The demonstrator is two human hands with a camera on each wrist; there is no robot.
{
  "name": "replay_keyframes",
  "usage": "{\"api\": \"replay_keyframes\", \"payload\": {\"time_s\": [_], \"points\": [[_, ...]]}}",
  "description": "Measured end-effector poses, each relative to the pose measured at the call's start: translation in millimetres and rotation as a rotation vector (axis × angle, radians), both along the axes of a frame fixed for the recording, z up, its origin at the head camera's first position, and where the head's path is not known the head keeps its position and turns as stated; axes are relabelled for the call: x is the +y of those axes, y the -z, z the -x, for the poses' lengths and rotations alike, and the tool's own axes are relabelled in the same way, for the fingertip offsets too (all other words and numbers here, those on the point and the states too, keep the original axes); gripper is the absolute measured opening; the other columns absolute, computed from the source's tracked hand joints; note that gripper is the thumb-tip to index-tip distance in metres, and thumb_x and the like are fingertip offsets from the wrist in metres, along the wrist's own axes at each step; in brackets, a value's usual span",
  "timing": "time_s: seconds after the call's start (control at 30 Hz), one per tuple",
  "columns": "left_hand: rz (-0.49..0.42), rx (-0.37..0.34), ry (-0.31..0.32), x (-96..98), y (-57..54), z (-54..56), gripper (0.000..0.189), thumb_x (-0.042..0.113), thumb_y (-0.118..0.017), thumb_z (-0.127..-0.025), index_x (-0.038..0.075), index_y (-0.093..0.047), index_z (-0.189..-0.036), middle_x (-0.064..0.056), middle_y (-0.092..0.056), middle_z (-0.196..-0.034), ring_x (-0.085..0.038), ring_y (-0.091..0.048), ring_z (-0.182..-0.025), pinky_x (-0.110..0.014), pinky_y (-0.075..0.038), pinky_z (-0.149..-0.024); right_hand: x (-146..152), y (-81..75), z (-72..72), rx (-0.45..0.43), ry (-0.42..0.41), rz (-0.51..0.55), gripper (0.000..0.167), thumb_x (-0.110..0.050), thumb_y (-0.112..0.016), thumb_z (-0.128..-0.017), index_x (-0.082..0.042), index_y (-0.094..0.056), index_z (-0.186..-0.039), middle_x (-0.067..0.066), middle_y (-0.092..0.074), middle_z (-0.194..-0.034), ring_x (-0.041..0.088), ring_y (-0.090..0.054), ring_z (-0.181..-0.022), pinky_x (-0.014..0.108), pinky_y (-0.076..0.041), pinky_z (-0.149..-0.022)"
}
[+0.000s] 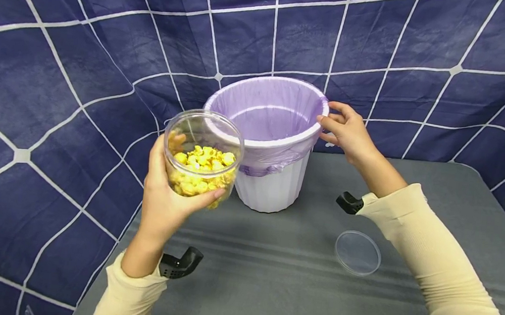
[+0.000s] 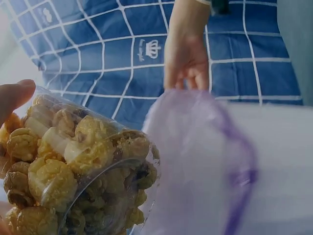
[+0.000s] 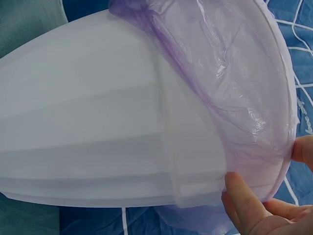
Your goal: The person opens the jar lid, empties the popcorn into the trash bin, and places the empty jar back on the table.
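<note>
My left hand point(image 1: 162, 203) holds a clear plastic jar point(image 1: 200, 134) around its side, its mouth tilted a little toward the head camera. Yellow popcorn point(image 1: 204, 160) fills the jar's lower part; in the left wrist view, caramel-coloured popcorn point(image 2: 54, 181) shows through the wall. Right of the jar stands a white trash can point(image 1: 272, 192) with a thin purple trash bag point(image 1: 260, 123) folded over its rim. At the can's right edge my right hand point(image 1: 349, 135) grips the rim, thumb over the top and fingers point(image 3: 242, 198) against the outside.
A clear round lid point(image 1: 357, 254) lies on the grey table cover point(image 1: 268, 280), right of the can. Behind and to the left hangs a blue cloth point(image 1: 310, 36) with white grid lines. Each wrist wears a black camera mount point(image 1: 180, 263).
</note>
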State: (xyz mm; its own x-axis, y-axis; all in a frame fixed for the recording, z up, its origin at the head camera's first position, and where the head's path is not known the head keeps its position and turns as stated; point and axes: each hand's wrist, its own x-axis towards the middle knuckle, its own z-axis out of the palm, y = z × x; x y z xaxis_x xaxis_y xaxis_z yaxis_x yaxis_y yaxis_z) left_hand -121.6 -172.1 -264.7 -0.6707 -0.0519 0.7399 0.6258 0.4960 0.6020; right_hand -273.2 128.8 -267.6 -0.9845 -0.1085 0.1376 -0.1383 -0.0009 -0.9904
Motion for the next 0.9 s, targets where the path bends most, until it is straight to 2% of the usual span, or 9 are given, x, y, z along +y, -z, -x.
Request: {"api": "replay_keyframes", "payload": {"time_s": [0.17,0.27,0.37,0.5,0.6,0.73,0.83,0.9], "points": [[0.136,0.053,-0.118,-4.0,-38.8,19.3,0.103,0.022,-0.089,-0.045,0.007,-0.036,-0.132,-0.006,-0.049,-0.119,-0.017,-0.044,-0.11,-0.031,-0.033,-0.094,0.8,0.9,-0.2,-0.002,0.005,-0.005,0.062,-0.017,-0.061,-0.085,-0.002,-0.029,-0.136,0.023,-0.042,-0.125,0.017,-0.056,-0.095,0.027,-0.048,-0.076],[0.233,0.045,-0.188,-4.7,-59.0,33.4,0.098,0.034,-0.087,-0.047,0.01,-0.038,-0.129,-0.006,-0.05,-0.115,-0.016,-0.042,-0.109,-0.032,-0.032,-0.093,1.1,1.0,0.3,0.001,0.006,-0.006,0.062,-0.017,-0.061,-0.085,-0.002,-0.029,-0.136,0.023,-0.043,-0.125,0.017,-0.056,-0.095,0.026,-0.049,-0.075],[0.345,0.023,-0.25,-4.0,-73.8,47.5,0.096,0.044,-0.083,-0.05,0.012,-0.038,-0.129,-0.007,-0.049,-0.114,-0.021,-0.042,-0.109,-0.035,-0.031,-0.093,1.1,0.9,0.7,0.005,0.006,-0.008,0.062,-0.017,-0.061,-0.085,-0.002,-0.029,-0.136,0.023,-0.043,-0.125,0.018,-0.056,-0.095,0.026,-0.049,-0.075],[0.527,0.006,-0.299,-2.9,-85.2,65.3,0.099,0.053,-0.079,-0.052,0.012,-0.034,-0.131,-0.012,-0.047,-0.119,-0.03,-0.042,-0.108,-0.043,-0.03,-0.092,0.5,1.2,0.7,0.0,0.003,-0.019,0.062,-0.017,-0.06,-0.086,-0.002,-0.029,-0.136,0.023,-0.043,-0.126,0.018,-0.056,-0.097,0.027,-0.049,-0.077],[0.656,0.004,-0.309,-1.6,-90.8,78.1,0.103,0.054,-0.079,-0.052,0.011,-0.032,-0.132,-0.013,-0.044,-0.124,-0.034,-0.04,-0.11,-0.046,-0.03,-0.089,0.3,1.6,0.3,0.0,-0.002,-0.028,0.062,-0.017,-0.06,-0.086,-0.002,-0.028,-0.137,0.023,-0.043,-0.126,0.02,-0.056,-0.099,0.028,-0.048,-0.078],[0.839,0.003,-0.322,0.3,-97.6,95.4,0.105,0.053,-0.078,-0.054,0.008,-0.028,-0.134,-0.016,-0.038,-0.131,-0.036,-0.035,-0.117,-0.05,-0.026,-0.092,0.8,2.6,0.1,0.003,-0.018,-0.033,0.062,-0.018,-0.059,-0.087,-0.002,-0.027,-0.137,0.022,-0.043,-0.127,0.023,-0.054,-0.103,0.03,-0.048,-0.079],[0.976,0.036,-0.332,1.0,-102.5,108.0,0.104,0.051,-0.078,-0.054,0.007,-0.027,-0.134,-0.018,-0.037,-0.13,-0.037,-0.034,-0.116,-0.051,-0.025,-0.091,1.5,2.6,-0.1,0.006,-0.025,-0.038,0.062,-0.018,-0.059,-0.087,-0.002,-0.026,-0.137,0.022,-0.042,-0.128,0.024,-0.053,-0.105,0.03,-0.047,-0.08],[1.052,0.095,-0.333,1.1,-104.6,116.0,0.104,0.049,-0.079,-0.053,0.005,-0.029,-0.133,-0.019,-0.039,-0.127,-0.038,-0.036,-0.113,-0.052,-0.026,-0.089,2.0,2.2,-0.1,0.008,-0.025,-0.044,0.063,-0.018,-0.059,-0.087,-0.002,-0.026,-0.137,0.022,-0.042,-0.128,0.025,-0.053,-0.105,0.031,-0.047,-0.08]]}}
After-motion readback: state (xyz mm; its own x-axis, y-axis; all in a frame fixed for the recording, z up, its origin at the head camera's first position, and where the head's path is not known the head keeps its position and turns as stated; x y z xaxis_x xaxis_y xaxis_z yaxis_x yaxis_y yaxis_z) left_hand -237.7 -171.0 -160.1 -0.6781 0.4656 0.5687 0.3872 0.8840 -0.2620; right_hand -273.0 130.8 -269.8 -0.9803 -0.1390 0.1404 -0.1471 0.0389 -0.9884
